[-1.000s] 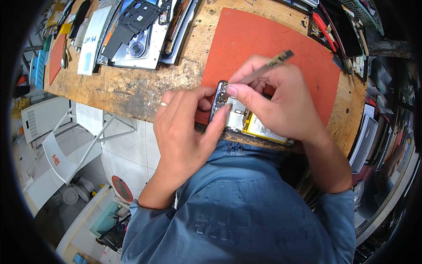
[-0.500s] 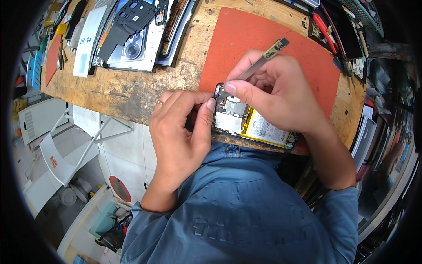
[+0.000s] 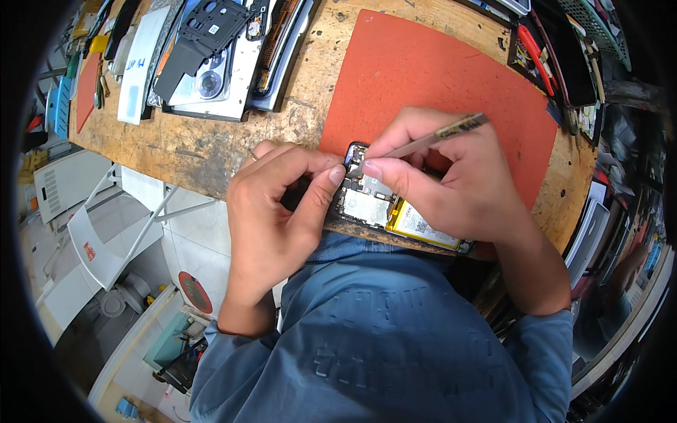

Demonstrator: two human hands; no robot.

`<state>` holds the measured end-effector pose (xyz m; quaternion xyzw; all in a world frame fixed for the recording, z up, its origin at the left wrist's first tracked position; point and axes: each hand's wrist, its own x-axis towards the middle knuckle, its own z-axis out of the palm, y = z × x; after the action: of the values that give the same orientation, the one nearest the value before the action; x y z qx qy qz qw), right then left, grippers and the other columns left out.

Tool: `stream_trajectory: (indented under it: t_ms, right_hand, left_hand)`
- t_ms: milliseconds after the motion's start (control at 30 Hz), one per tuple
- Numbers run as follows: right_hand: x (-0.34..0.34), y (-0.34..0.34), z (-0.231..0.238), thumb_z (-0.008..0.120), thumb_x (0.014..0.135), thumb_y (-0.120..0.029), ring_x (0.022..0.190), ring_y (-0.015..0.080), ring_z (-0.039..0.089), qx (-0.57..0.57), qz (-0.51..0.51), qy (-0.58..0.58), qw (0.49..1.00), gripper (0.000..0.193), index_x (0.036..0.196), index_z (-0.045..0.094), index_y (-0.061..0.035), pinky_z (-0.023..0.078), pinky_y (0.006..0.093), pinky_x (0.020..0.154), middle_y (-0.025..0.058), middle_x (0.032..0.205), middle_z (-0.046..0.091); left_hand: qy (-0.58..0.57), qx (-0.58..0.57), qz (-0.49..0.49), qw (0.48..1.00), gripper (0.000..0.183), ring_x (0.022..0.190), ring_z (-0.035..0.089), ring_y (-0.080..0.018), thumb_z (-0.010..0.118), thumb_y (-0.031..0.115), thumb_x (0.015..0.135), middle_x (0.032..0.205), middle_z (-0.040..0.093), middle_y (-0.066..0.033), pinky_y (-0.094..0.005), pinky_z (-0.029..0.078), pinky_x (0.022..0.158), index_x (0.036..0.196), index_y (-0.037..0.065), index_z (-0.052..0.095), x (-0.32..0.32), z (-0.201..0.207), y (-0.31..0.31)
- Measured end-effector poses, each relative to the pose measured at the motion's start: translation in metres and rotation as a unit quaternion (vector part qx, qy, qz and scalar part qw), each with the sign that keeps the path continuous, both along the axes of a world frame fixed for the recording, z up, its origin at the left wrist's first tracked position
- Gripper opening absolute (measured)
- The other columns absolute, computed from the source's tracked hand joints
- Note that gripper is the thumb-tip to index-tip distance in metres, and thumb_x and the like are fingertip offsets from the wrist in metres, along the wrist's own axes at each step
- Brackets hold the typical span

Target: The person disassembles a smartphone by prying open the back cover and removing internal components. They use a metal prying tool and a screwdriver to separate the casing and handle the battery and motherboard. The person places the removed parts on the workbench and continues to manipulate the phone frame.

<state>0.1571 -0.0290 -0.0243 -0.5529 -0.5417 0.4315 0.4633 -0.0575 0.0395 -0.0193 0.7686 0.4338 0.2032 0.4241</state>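
Steadily now, picture an opened phone (image 3: 365, 204) at the 7 o'clock corner of a red mat (image 3: 430, 77), close to the near edge of a wooden tabletop (image 3: 169, 158). Note the left hand (image 3: 276, 194) at the phone's 10 o'clock edge, thumb and forefinger nearly meeting; impossible to tell a grip from a light touch. Note the right hand (image 3: 462, 180) at 2 o'clock, pinched around a flat metal tool (image 3: 460, 127), tip angled toward 10 o'clock. Brace the phone, press lightly, and steer clear of the yellow-edged battery (image 3: 421, 225) toward 4 o'clock.
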Motion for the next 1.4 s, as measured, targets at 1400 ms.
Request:
stream_trajectory:
  t_ms: [1400]
  right_hand:
    - [0.012,0.014,0.007,0.072,0.103,-0.005,0.069,0.0086,0.069,-0.177,0.091,0.161,0.967,0.009,0.103,0.069,0.0036,0.055,0.0235,0.061,0.0062,0.086,0.073]
  left_hand:
    - [0.020,0.164,-0.102,0.981,0.021,0.088,0.064,-0.0288,0.082,0.008,0.089,0.094,0.072,-0.0095,-0.0397,0.049,0.079,0.109,0.004,0.076,-0.007,0.005,-0.010]
